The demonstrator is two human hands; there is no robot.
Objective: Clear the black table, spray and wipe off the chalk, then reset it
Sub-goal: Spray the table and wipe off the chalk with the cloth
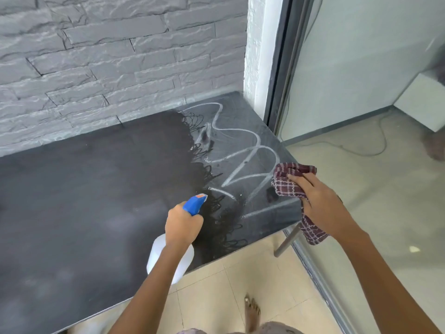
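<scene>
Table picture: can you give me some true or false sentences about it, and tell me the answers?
1. The left hand grips a spray bottle with a blue head. True.
2. The right hand holds a green sponge. False: it holds a checked maroon cloth.
3. White chalk marks remain at the right end of the table. True.
4. The wall behind is red. False: it is grey.

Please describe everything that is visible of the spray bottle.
The spray bottle has a blue plastic head with a small orange nozzle tip and a translucent white body. The left hand grips its neck, hiding the trigger. It is held tilted above the black table, nozzle pointing toward the chalk lines, its body over the table's near edge. Its fill level cannot be told.
</scene>
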